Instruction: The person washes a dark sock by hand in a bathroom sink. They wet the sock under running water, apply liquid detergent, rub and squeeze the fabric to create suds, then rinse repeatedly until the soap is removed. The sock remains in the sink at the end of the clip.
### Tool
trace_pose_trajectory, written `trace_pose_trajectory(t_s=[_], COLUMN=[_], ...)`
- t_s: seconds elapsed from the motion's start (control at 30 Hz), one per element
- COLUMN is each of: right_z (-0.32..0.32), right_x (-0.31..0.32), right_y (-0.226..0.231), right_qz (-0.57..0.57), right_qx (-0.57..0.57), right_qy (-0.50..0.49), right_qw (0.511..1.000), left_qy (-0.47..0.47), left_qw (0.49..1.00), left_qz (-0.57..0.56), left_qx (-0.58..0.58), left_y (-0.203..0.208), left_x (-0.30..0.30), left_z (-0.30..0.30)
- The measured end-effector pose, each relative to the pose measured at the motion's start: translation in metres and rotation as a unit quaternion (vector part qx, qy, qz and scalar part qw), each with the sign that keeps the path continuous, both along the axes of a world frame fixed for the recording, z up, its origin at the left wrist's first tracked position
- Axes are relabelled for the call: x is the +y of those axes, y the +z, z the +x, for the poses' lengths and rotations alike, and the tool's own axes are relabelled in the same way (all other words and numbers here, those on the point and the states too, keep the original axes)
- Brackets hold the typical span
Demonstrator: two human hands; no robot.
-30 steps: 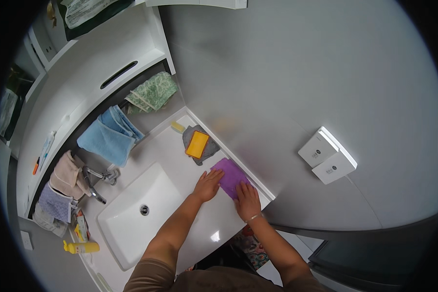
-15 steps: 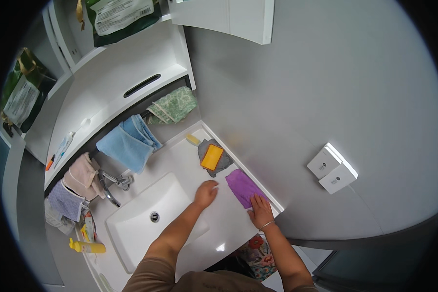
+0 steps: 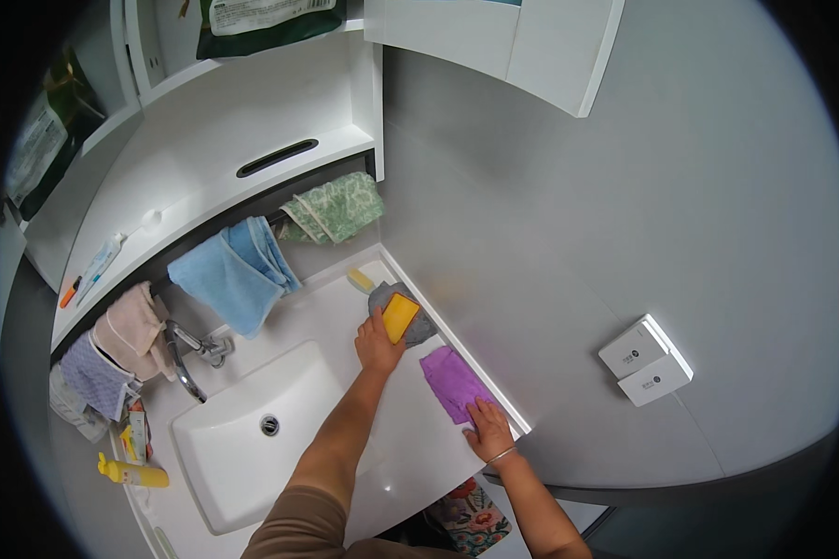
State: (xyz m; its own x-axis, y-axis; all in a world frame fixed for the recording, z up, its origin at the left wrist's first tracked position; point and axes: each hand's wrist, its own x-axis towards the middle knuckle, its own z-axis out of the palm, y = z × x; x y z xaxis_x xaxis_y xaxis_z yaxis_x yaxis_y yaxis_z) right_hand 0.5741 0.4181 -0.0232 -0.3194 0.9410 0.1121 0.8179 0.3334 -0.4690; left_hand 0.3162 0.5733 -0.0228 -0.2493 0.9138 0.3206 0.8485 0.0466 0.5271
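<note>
My left hand [image 3: 378, 348] is at the near left edge of a yellow rectangular block [image 3: 401, 318] with an orange rim, its fingers closed against the side. That block lies on a crumpled grey cloth [image 3: 423, 326] in the counter's back right corner. My right hand [image 3: 489, 433] rests flat, fingers stretched out, on the near end of a folded purple cloth [image 3: 452, 380] along the right edge. Behind the grey cloth lies a small pale yellow piece [image 3: 360, 279], perhaps a brush.
Left of my left arm is the white sink [image 3: 238, 466] with a chrome faucet [image 3: 188, 359]. Blue [image 3: 228, 279], green [image 3: 336, 207] and pink [image 3: 132, 326] towels hang behind. A yellow bottle [image 3: 132, 472] stands at left. An open cabinet door [image 3: 550, 56] juts out above.
My left hand has moved forward from the bare counter to the yellow block. My right hand stays on the purple cloth. The whole view has shifted slightly.
</note>
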Motion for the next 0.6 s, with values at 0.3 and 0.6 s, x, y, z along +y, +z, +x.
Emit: trace_pose_trajectory(t_s=[0.3, 0.6], right_z=[-0.002, -0.1], right_x=[0.008, 0.094], right_y=[0.007, 0.013], right_qz=[0.037, 0.166], right_qx=[0.001, 0.096], right_qy=[-0.022, 0.021], right_qw=[0.999, 0.981], left_qy=[0.009, 0.055], left_qw=[0.999, 0.997], left_qz=[0.037, -0.047], left_qx=[-0.024, -0.026], left_y=[0.007, 0.0], left_x=[-0.011, -0.05], left_z=[-0.071, -0.118])
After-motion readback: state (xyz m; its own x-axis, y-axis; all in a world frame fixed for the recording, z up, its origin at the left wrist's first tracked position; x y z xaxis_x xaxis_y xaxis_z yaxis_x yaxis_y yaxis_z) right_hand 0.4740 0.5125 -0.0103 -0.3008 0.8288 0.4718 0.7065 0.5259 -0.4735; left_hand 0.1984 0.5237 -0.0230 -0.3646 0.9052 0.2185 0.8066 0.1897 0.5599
